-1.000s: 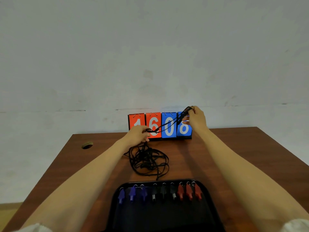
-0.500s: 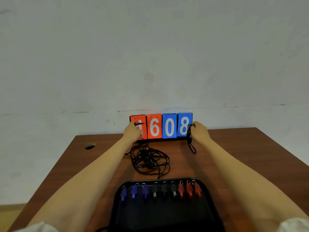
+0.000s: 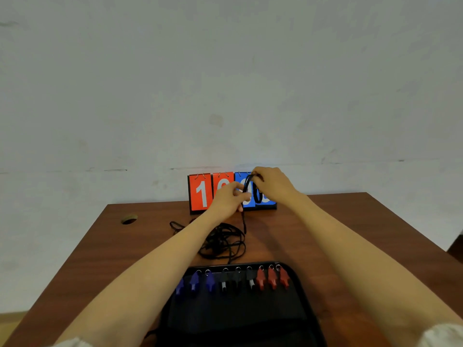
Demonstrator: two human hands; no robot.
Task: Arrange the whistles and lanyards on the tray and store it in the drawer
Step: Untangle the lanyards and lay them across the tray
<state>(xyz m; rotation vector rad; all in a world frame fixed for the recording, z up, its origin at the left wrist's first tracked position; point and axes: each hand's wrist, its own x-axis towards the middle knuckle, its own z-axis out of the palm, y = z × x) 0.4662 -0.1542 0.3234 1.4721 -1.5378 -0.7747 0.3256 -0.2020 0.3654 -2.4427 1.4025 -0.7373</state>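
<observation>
Both hands up at the far end of the surface (image 3: 350,234), close together, in front of the flip scoreboard (image 3: 200,192). Right hand (image 3: 273,186) pinches the top of a coiled black lanyard (image 3: 255,195); left hand (image 3: 229,199) has its fingers curled on the same cord, tail hanging down to the surface. Lanyard pile (image 3: 223,242) lies tangled between the scoreboard and the black tray (image 3: 238,321). A row sits along the tray's far edge: blue whistles (image 3: 194,281) left, black whistles (image 3: 236,279) middle, red whistles (image 3: 271,279) right. Cable hole (image 3: 129,219) far left.
</observation>
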